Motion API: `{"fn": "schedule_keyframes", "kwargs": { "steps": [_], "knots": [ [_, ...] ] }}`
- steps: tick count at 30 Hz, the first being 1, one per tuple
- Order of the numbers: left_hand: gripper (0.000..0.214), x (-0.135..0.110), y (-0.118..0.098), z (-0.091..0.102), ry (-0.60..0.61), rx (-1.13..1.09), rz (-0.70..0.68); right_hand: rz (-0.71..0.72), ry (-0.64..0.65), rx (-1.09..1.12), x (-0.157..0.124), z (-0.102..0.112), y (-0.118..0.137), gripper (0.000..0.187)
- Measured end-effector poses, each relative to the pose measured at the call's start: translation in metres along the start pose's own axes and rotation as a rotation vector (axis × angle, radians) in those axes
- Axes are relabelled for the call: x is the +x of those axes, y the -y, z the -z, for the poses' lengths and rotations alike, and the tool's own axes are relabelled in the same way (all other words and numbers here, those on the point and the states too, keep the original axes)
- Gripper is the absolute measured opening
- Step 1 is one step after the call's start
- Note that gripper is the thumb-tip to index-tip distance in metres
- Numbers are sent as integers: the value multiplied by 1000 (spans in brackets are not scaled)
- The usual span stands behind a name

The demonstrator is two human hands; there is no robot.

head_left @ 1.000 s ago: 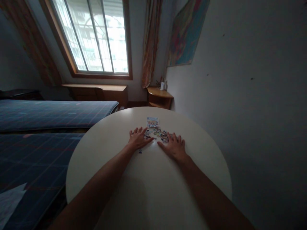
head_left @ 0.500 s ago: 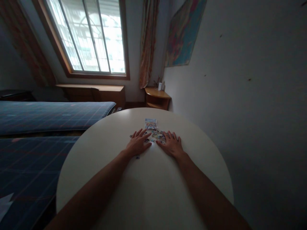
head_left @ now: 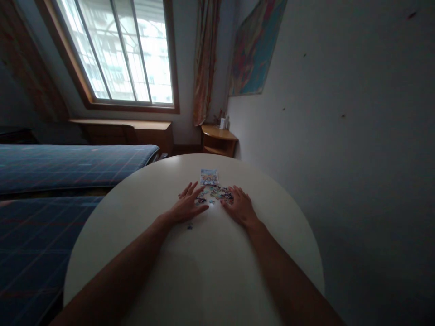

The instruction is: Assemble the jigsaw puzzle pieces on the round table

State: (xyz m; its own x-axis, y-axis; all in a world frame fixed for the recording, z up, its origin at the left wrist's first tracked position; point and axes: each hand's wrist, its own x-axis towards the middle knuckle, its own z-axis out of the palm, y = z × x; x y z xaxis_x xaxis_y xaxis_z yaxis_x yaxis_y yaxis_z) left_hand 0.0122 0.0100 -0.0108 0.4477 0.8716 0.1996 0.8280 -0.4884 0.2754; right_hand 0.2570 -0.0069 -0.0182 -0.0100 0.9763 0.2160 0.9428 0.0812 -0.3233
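Small, multicoloured jigsaw puzzle pieces [head_left: 217, 193] lie in a loose heap on the round white table [head_left: 210, 271]. My left hand [head_left: 186, 202] rests at the heap's left side with its fingers spread, partly covering some pieces. On the right side, my right hand [head_left: 239, 206] is also spread, its fingertips touching the edge of the heap. Just beyond the heap lies a small picture card [head_left: 209, 176] with a colourful print. A stray piece [head_left: 190, 226] sits nearer to me, below my left wrist.
Left of the table stand beds with blue plaid mattresses [head_left: 74, 165]. A white wall [head_left: 306, 149] runs along the right. A wooden corner cabinet [head_left: 219, 133] and a long desk [head_left: 136, 124] stand at the back beneath the window [head_left: 118, 54].
The view has shifted slightly, so most things appear a little further left. My left hand has moved a bit outward, uncovering more pieces between the hands. Both hands stay spread.
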Motion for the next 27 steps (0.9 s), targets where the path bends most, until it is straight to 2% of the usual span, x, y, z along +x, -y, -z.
{"fn": "schedule_keyframes", "kwargs": {
  "steps": [1, 3, 6, 8, 11, 15, 19, 23, 27],
  "knots": [
    [82, -4, 3, 6, 42, -9, -77, 5, 0, 12, 0, 1, -1, 71],
    [102, -13, 11, 15, 137, 6, -129, 15, 5, 35, 1, 3, -3, 67],
    [129, -23, 25, 21, 266, 29, -47, 26, 19, 53, 1, 7, -6, 61],
    [133, -24, 32, 19, 263, 33, 8, 31, 29, 51, 0, 9, -8, 59],
    [121, -19, 35, 12, 158, 38, 19, 31, 65, 37, -4, 9, -8, 65],
    [102, -5, 26, 1, -5, 59, 61, 80, 169, -26, -7, 7, -2, 80],
    [78, 5, 19, -7, -120, 57, 116, 147, 221, -40, -6, 8, -1, 84],
    [56, 0, 21, -6, -149, 51, 121, 183, 221, 20, -3, 12, -7, 86],
    [62, -9, 26, -6, -113, 41, 97, 217, 203, 67, -4, 16, -8, 84]
  ]
}}
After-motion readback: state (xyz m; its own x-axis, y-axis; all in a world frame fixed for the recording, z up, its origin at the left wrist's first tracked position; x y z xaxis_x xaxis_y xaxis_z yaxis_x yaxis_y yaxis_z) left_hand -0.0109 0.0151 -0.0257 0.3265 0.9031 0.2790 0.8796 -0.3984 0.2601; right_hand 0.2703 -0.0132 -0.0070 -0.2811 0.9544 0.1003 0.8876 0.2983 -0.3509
